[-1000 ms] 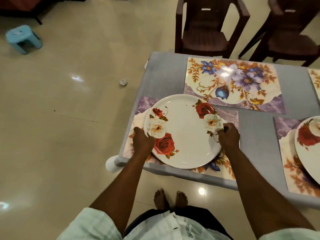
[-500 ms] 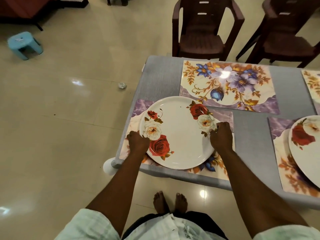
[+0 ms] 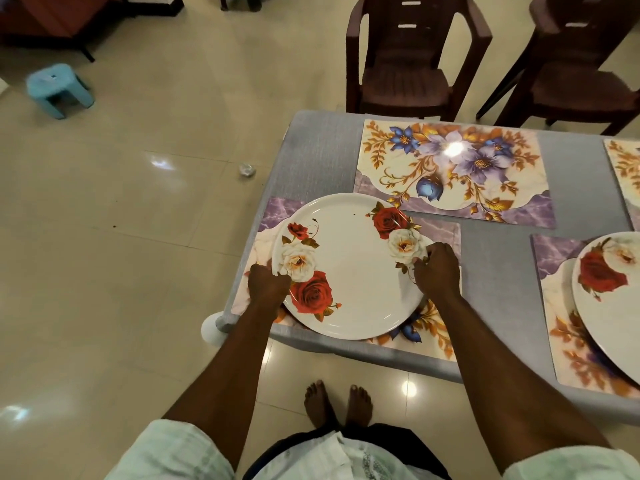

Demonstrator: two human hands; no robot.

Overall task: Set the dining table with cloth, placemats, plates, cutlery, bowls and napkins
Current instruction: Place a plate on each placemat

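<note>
In the head view, a white rose-printed plate (image 3: 349, 266) is seen lying on the near floral placemat (image 3: 440, 336) at the grey-clothed table's (image 3: 502, 299) near corner. Its left rim is gripped by the left hand (image 3: 268, 284), its right rim pinched by the right hand (image 3: 438, 270). A second placemat (image 3: 453, 171) lies just beyond the plate.

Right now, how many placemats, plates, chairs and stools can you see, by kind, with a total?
Placemats: 4, under the held plate, far one, right one, far right edge
Plates: 2, held, right
Chairs: 2
Stools: 1
Total: 9
</note>
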